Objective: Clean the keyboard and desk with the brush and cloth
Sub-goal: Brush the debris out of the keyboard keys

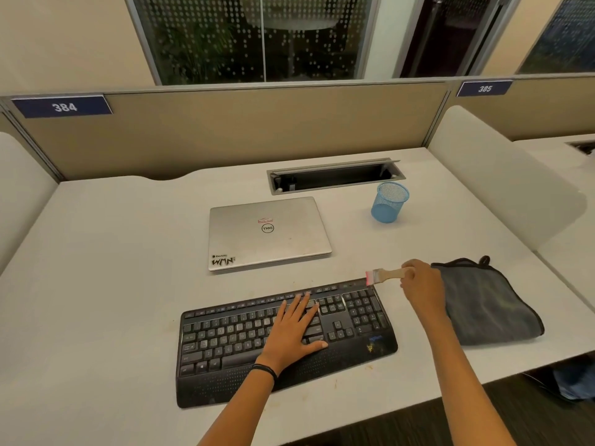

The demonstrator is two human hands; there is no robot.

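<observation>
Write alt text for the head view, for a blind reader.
A right hand holds a brush at the far right corner of a black keyboard while the left hand rests flat on its keys; a grey cloth lies beside it.

Handle end of brush [386,275] hidden inside right hand [421,284].

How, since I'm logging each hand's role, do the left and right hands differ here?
The left hand lies flat with straight fingers on the keyboard keys; the right hand curls round the brush handle. The left hand holds nothing; the right hand holds the brush with its bristles at the keyboard's far right corner. The left wrist wears a dark band; the right shows none. Both are bare.
</observation>
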